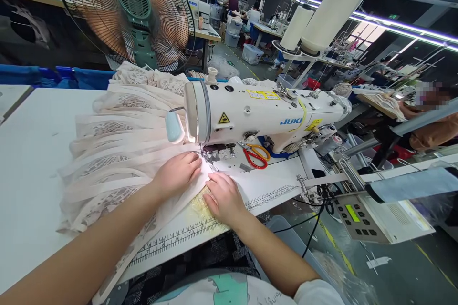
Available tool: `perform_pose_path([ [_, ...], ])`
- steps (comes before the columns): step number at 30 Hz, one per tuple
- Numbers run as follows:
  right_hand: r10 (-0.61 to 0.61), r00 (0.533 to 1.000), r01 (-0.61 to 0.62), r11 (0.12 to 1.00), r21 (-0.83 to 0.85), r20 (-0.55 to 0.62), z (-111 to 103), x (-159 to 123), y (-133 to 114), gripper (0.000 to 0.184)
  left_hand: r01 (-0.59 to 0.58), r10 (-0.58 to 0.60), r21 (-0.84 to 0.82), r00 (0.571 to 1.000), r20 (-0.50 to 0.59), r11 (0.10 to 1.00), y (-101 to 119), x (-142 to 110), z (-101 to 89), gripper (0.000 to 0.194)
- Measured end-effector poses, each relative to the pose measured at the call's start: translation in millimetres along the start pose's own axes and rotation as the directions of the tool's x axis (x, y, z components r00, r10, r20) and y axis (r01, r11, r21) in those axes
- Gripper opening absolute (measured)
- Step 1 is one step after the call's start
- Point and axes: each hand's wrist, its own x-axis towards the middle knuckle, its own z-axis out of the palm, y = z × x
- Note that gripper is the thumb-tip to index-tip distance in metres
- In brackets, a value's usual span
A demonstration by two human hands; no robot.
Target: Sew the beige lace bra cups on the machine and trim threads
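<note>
Here's the cream lace-trimmed fabric (118,140), heaped in folds left of the white JUKI sewing machine (246,112), one edge running in under its needle. The left hand (181,171) lies palm down on the cloth just before the machine's needle, wrist low, fingers slightly bent; whether it pinches, I can't tell. In comes the right hand (225,198) from the near side of the machine, forearm angled, fingertips on the cloth edge, thumb spread apart from the fingers. Yellowish scraps (200,205) sit beside that thumb. Red-and-orange-handled scissors (255,158) rest beneath the machine's arm, thread cones (336,7) tower above it, and a fan (134,2) stands behind, to its left.
</note>
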Motion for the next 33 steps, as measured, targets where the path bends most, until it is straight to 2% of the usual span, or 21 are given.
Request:
perform_pose_path([
  [7, 0.025, 0.998, -0.024, 1.0, -0.015, 0.055, 0.4, 0.2, 0.0, 0.029, 0.017, -0.017, 0.018, 0.999, 0.04, 1.0, -1.5, 3.0, -4.0, 0.04],
  [15, 0.043, 0.992, -0.041, 0.999, -0.022, 0.121, -0.4, 3.7, -1.7, 0.036, -0.027, 0.024, 0.067, 0.999, 0.049, 0.997, -15.0, 11.2, -6.9, 0.044],
  [21, 0.059, 0.993, -0.056, 0.998, -0.032, 0.104, -2.3, 5.9, -4.8, 0.036, -0.219, 0.22, 0.09, 0.975, -0.002, 0.972, -22.4, 17.6, -14.7, 0.042],
  [25, 0.061, 0.994, -0.06, 0.998, -0.019, 0.087, -1.7, 5.9, -5.2, 0.036, -0.333, 0.328, 0.051, 0.941, 0.078, 0.942, -12.9, 10.7, -17.2, 0.038],
  [29, 0.071, 0.994, -0.071, 0.997, 0.001, 0.084, -1.9, 6.1, -4.9, 0.038, -0.351, 0.34, 0.127, 0.935, 0.106, 0.928, -2.0, -5.8, -10.0, 0.037],
  [33, 0.076, 0.992, -0.078, 0.997, 0.018, 0.105, -3.0, 6.1, -4.6, 0.039, -0.362, 0.35, 0.222, 0.932, 0.095, 0.905, -2.3, -14.2, -6.4, 0.038],
])
